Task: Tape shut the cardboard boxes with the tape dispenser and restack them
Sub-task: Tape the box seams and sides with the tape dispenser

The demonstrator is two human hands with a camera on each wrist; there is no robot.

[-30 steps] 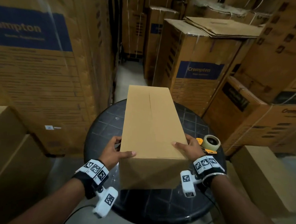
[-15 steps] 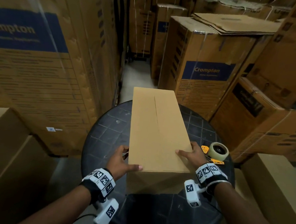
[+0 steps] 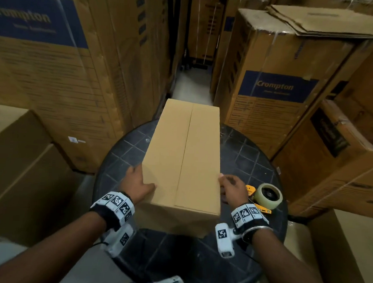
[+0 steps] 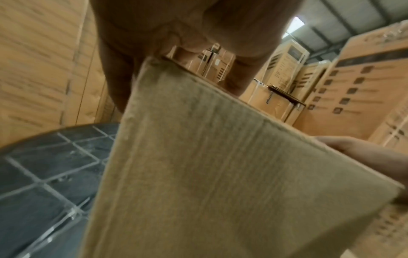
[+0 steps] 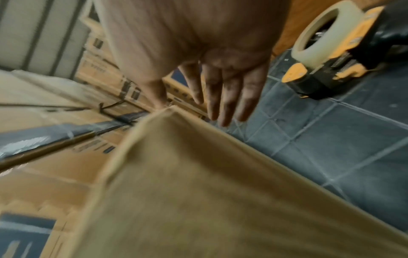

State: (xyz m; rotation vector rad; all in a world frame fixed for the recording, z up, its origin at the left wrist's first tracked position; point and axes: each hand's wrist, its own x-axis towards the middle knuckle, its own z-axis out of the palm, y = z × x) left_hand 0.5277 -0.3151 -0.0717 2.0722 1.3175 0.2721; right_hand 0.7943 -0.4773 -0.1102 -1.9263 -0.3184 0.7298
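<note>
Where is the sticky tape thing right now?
In the head view the tape dispenser sits on the round black table, on the right side, just beyond the right hand and beside the cardboard box.

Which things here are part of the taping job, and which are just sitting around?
In the job: plain cardboard box, tape dispenser, left hand, right hand.
Lying about: round tiled table, printed Crompton cartons, loose flat cardboard.
</note>
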